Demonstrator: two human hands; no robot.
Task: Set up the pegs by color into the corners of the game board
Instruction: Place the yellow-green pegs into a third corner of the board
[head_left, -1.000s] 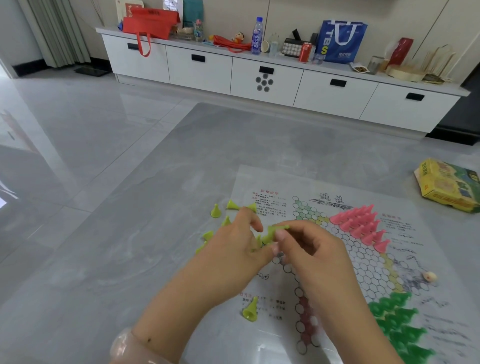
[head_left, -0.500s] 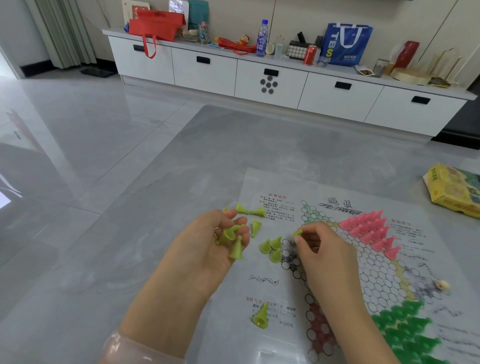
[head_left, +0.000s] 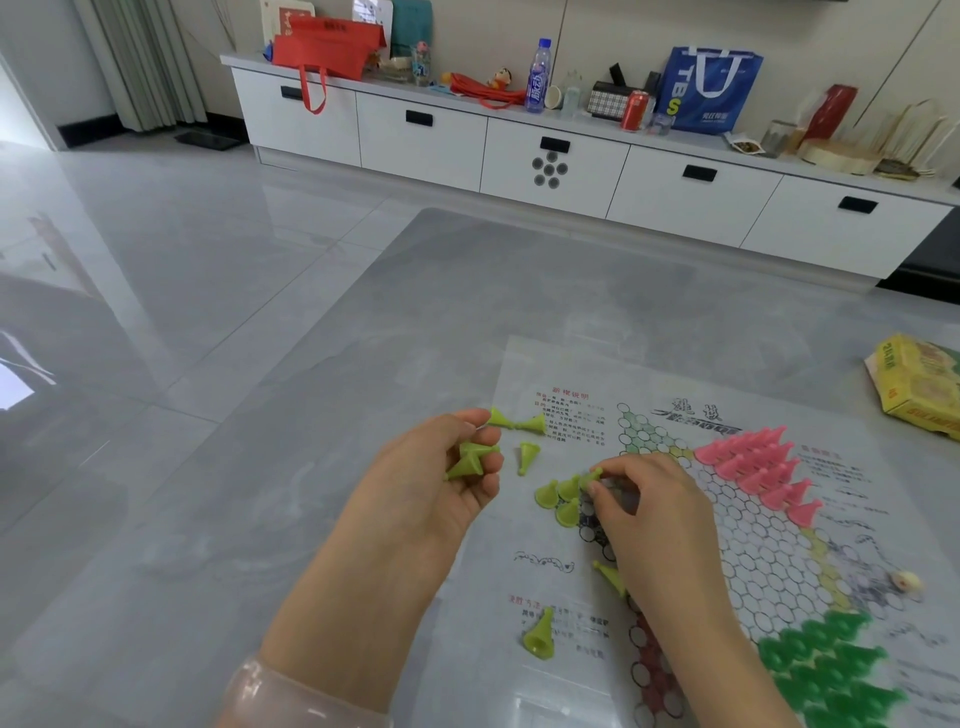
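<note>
The paper game board (head_left: 769, 525) lies flat on the grey table. My left hand (head_left: 441, 483) holds a few lime pegs (head_left: 470, 460) in curled fingers, left of the board's left corner. My right hand (head_left: 644, 499) pinches one lime peg (head_left: 592, 475) at that corner, beside three standing lime pegs (head_left: 558, 496). Loose lime pegs lie nearby: a pair (head_left: 519, 422), one (head_left: 527, 456), one (head_left: 610, 577) and one (head_left: 539, 636). Pink pegs (head_left: 753, 462) fill the upper corner. Dark green pegs (head_left: 831, 670) fill the lower right corner.
A yellow game box (head_left: 919, 384) lies at the table's right edge. A small pale object (head_left: 906, 582) rests on the board's right side. A white cabinet (head_left: 550, 156) with bags, a bottle and a can stands beyond the table.
My hands moved apart. The left hand drew back left with its pegs. The right hand moved down to the board's left corner, where three lime pegs now stand.
</note>
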